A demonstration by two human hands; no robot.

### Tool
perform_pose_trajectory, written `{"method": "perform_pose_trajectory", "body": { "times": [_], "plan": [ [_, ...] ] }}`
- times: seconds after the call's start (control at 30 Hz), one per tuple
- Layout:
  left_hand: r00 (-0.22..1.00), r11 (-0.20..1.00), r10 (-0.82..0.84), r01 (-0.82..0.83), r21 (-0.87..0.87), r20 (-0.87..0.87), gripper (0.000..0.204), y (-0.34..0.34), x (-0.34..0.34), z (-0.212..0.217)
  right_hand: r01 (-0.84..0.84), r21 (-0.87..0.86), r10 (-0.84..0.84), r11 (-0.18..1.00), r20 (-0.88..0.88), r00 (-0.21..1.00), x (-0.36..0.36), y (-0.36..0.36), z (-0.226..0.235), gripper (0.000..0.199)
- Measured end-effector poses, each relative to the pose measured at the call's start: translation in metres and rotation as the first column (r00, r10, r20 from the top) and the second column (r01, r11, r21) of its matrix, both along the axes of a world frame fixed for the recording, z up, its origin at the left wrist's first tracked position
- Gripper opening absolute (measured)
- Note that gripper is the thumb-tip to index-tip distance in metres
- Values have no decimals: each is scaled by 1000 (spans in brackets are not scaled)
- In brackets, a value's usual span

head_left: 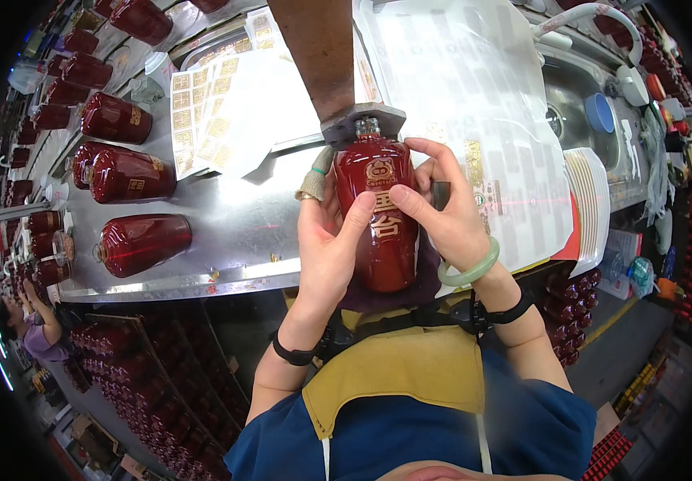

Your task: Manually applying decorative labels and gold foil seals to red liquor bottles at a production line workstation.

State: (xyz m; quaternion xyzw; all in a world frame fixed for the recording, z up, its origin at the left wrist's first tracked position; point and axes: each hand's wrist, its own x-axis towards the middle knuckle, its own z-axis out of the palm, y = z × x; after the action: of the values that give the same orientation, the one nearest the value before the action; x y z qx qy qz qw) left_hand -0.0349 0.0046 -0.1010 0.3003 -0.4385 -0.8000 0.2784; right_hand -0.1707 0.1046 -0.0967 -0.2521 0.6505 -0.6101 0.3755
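At frame centre, the left hand [326, 240] and right hand [442, 212] clasp a red bottle [378, 248] lying neck-up against a bracket [362, 124], thumbs pressing its gold label [384, 215]. Label-smoothing seems underway; next calls for even pressure outward.

- We see a glossy dark red bottle [382, 216] with gold emblem and gold characters on its front, lying lengthwise at the metal table's near edge, neck pointing away from us.
- Its clear, uncapped neck sits tucked under a grey metal bracket at the foot of a brown post.
- Our left hand [326, 240] grips its left side, thumb pressed on the gold characters.
- Our right hand [442, 212] grips its right side, thumb also on the front, fingers curled round the shoulder.
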Motion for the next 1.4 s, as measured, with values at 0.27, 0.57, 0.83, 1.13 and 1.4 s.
{"method": "perform_pose_trajectory", "body": {
  "times": [0.27, 0.57, 0.83, 1.13, 1.4],
  "plan": [
    [1000, 999, -2, 2, -47, 8, 75, -2, 0, 3, -18, 2, 18, 1000, 3, 1000, -1, 0, 0, 62],
    [1000, 998, 11, -9, -61, 29, 79, -1, -1, 1, -21, -11, 21, 1000, 45, 999, -3, 1, 0, 63],
    [998, 993, 23, -15, -116, 62, 74, 4, -6, 8, -7, -145, -38, 989, -300, 953, -44, 0, 7, 44],
    [987, 967, 97, -63, -248, 127, 62, 13, -10, -4, -455, 151, 241, 878, -959, 147, -43, -41, 66, 35],
    [984, 961, 112, -72, -267, 139, 73, 14, -8, -1, -423, 6, 128, 906, -957, 260, -52, -65, 67, 24]
  ]
}}
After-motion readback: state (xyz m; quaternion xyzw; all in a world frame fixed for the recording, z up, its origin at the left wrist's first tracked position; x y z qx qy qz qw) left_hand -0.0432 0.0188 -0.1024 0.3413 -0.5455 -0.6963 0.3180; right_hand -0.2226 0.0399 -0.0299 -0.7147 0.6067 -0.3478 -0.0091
